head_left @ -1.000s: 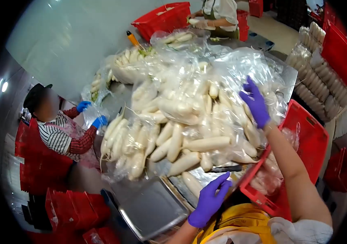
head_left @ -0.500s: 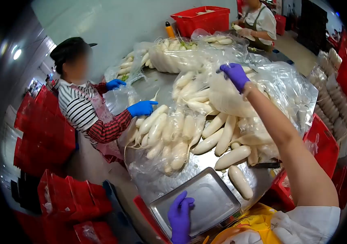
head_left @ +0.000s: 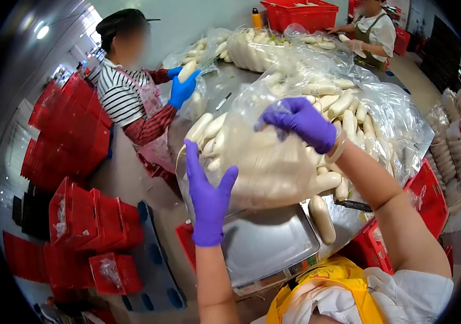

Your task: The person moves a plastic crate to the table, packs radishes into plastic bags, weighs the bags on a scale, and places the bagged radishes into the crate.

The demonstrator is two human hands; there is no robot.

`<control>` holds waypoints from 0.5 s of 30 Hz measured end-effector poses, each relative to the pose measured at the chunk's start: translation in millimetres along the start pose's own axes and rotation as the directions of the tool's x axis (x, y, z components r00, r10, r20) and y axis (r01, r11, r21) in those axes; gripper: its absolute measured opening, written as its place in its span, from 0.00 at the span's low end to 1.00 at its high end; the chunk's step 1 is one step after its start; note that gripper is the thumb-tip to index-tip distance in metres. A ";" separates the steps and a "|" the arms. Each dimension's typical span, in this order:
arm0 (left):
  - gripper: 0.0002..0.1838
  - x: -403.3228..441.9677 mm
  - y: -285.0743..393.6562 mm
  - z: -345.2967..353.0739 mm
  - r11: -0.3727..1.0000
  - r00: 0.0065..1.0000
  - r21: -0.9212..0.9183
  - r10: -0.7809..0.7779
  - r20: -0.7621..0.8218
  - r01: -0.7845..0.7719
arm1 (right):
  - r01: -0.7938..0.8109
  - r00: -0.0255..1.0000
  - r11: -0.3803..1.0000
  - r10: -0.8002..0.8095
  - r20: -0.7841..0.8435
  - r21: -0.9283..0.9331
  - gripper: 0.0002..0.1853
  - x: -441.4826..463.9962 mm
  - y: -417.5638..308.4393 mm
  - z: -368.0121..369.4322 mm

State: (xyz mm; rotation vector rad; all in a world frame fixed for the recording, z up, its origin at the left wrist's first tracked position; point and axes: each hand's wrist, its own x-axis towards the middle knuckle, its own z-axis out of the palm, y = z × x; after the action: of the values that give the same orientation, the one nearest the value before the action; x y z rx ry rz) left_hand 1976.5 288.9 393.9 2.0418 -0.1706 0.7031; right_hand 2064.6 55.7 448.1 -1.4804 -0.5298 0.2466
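My right hand (head_left: 300,121), in a purple glove, is closed on the gathered top of a clear plastic bag (head_left: 265,162) full of white radishes. The bag hangs blurred above the back of a metal tray (head_left: 268,245). My left hand (head_left: 206,194), also gloved in purple, is upright at the bag's left side with thumb and fingers spread. A loose white radish (head_left: 322,218) lies on the metal table just right of the tray. More radishes (head_left: 349,116) are piled behind the bag.
Across the table at left, a co-worker in blue gloves (head_left: 183,89) holds a radish. Another person (head_left: 371,35) stands at the back right near a red crate (head_left: 299,17). A knife (head_left: 223,101) and a black-handled tool (head_left: 354,206) lie on the table. Red crates (head_left: 73,216) stand lower left.
My right hand has brought the bag from the pile towards me, over the tray. My left hand has risen from the tray to the bag's side. The co-worker has picked up a radish.
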 end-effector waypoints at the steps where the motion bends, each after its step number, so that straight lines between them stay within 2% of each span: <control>1: 0.52 0.0 0.9 -0.6 0.996 0.998 0.078 0.049 -0.025 -0.047 | -0.002 1.000 1.000 0.002 0.028 0.011 0.14 -5.9 7.4 13.6; 2: 0.52 -5.4 -3.9 -3.5 0.995 0.999 0.092 0.043 -0.033 -0.039 | -0.005 0.998 1.000 0.003 0.056 0.022 0.14 -13.4 14.5 27.6; 4: 0.53 -18.0 -13.1 -10.5 0.995 0.984 -0.018 -0.097 0.150 0.101 | -0.104 0.990 0.989 0.094 0.101 0.101 0.14 -34.6 31.6 55.4; 5: 0.46 -31.2 -4.7 -16.9 0.959 0.929 -0.025 -0.266 0.256 0.281 | -0.126 0.981 0.992 0.121 0.154 0.019 0.13 -48.3 44.8 63.4; 6: 0.46 -46.6 5.0 -24.0 0.959 0.930 -0.016 -0.271 0.249 0.284 | -0.139 0.967 0.988 0.150 0.204 -0.067 0.13 -63.0 55.5 69.9; 7: 0.37 -64.0 14.3 -32.7 0.890 0.862 -0.062 -0.418 0.287 0.452 | -0.197 0.960 0.978 0.176 0.218 0.076 0.13 -80.1 60.0 77.4; 8: 0.29 -82.0 22.4 -40.2 0.788 0.767 -0.101 -0.549 0.331 0.607 | -0.221 0.955 0.973 0.201 0.217 0.070 0.12 -94.5 61.7 72.5; 9: 0.29 -101.4 28.2 -47.1 0.786 0.767 -0.099 -0.555 0.322 0.611 | -0.203 0.961 0.976 0.185 0.204 0.075 0.13 -109.2 58.7 67.6; 11: 0.15 -136.5 41.1 -60.4 0.827 0.845 -0.196 -0.534 0.027 0.528 | -0.181 0.971 0.970 0.151 0.184 0.161 0.15 -137.3 57.2 56.5; 12: 0.15 -148.0 53.4 -64.8 0.820 0.837 -0.187 -0.547 0.020 0.541 | -0.179 0.975 0.954 0.139 0.175 0.239 0.17 -151.6 59.6 51.2; 13: 0.13 -158.3 69.8 -67.2 0.831 0.831 -0.213 -0.544 -0.115 0.514 | -0.033 0.984 0.994 0.013 0.177 0.109 0.19 -161.2 59.4 43.0; 14: 0.11 -169.0 82.8 -69.3 0.844 0.809 -0.233 -0.531 -0.251 0.482 | 0.019 0.990 1.000 -0.020 0.143 0.004 0.21 -171.7 60.1 37.4; 15: 0.11 -177.9 91.3 -69.0 0.836 0.796 -0.227 -0.546 -0.260 0.500 | -0.023 0.996 0.997 0.030 0.088 -0.076 0.23 -180.5 61.4 32.5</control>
State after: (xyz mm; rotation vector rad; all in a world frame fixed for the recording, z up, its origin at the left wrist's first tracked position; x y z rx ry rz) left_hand 1766.0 268.0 392.3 1.6870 0.5070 0.6243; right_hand 1903.2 4.9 354.4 -1.5553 -0.5966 0.3180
